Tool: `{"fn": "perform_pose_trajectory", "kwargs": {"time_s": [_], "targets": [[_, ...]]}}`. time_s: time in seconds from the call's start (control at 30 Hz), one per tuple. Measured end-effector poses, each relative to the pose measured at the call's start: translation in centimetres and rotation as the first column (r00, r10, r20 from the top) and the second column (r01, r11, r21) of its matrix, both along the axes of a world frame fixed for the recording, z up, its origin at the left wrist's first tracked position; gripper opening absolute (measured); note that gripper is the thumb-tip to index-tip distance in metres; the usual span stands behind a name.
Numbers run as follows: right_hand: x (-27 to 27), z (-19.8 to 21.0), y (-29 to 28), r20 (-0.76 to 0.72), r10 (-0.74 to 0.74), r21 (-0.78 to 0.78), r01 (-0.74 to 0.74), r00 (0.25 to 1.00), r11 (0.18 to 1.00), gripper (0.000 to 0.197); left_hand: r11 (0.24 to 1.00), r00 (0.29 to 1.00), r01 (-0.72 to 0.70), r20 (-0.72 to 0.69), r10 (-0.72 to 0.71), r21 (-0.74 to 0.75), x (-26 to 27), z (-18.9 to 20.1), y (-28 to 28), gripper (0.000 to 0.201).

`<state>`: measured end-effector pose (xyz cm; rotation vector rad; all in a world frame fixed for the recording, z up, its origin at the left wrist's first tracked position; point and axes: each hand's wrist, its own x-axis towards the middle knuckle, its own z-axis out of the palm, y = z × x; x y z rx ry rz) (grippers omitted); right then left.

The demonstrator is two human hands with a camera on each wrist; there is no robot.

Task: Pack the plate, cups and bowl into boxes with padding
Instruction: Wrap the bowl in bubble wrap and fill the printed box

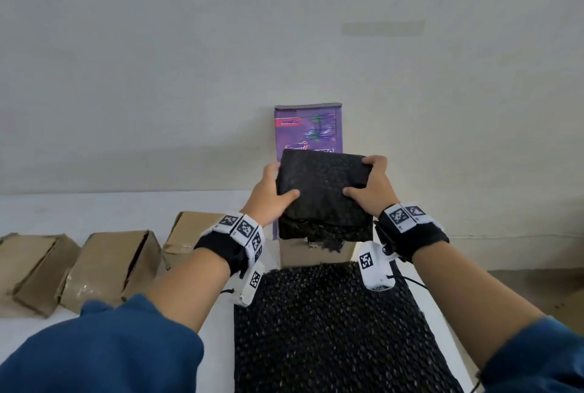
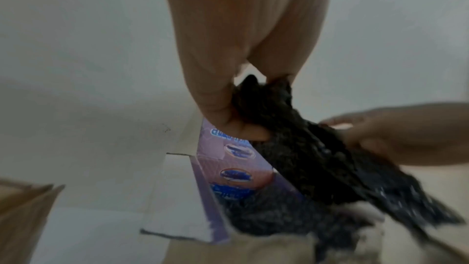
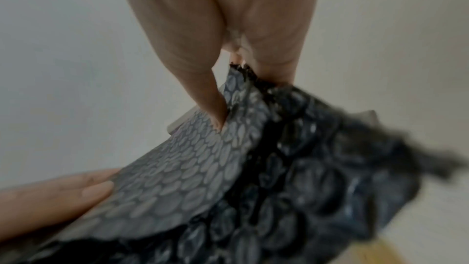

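A flat bundle wrapped in black bubble wrap (image 1: 322,190) is held tilted over the open purple-printed box (image 1: 308,127), its lower end at the box's mouth. My left hand (image 1: 273,192) grips the bundle's left edge, thumb on top, and also shows in the left wrist view (image 2: 228,107). My right hand (image 1: 368,185) grips the right edge the same way, and the right wrist view shows its fingers (image 3: 215,107) on the bubble wrap (image 3: 253,168). What is inside the wrap is hidden. More black wrap (image 2: 253,218) lies inside the box.
A large sheet of black bubble wrap (image 1: 328,329) lies on the white table (image 1: 94,206) in front of the box. Three closed brown cardboard boxes (image 1: 107,266) stand in a row at the left. A wall rises right behind the table.
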<state>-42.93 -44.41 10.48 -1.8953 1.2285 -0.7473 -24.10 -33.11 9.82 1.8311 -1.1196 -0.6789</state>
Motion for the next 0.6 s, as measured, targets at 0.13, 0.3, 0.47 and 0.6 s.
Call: {"fn": "perform_pose_trajectory", "kwargs": {"time_s": [0.13, 0.3, 0.47, 0.6], "targets": [[1.6, -1.6, -1.8, -0.247, 0.018, -0.067, -0.035, 0.969, 0.997, 0.063, 0.974, 0.834, 0.014, 0.535, -0.136, 0.226, 0.7, -1.6, -1.1, 0.065], [1.9, -3.4, -1.7, -0.461, 0.097, -0.138, -0.18, 0.882, 0.974, 0.061, 0.977, 0.502, 0.024, 0.843, -0.194, 0.211, 0.4, -1.9, -1.6, 0.081], [0.1, -5.5, -1.0, -0.49, -0.163, -0.207, 0.068, 0.856, 0.976, 0.042, 0.759, 0.465, 0.38, 0.6, -0.65, 0.528, -1.7, -1.1, -5.2, 0.076], [-1.7, -7.1, -1.1, -0.386, 0.045, 0.076, -0.016, 0.921, 0.997, 0.046, 0.621, 0.433, 0.315, 0.474, -0.767, 0.718, -3.3, -2.5, -7.9, 0.08]]}}
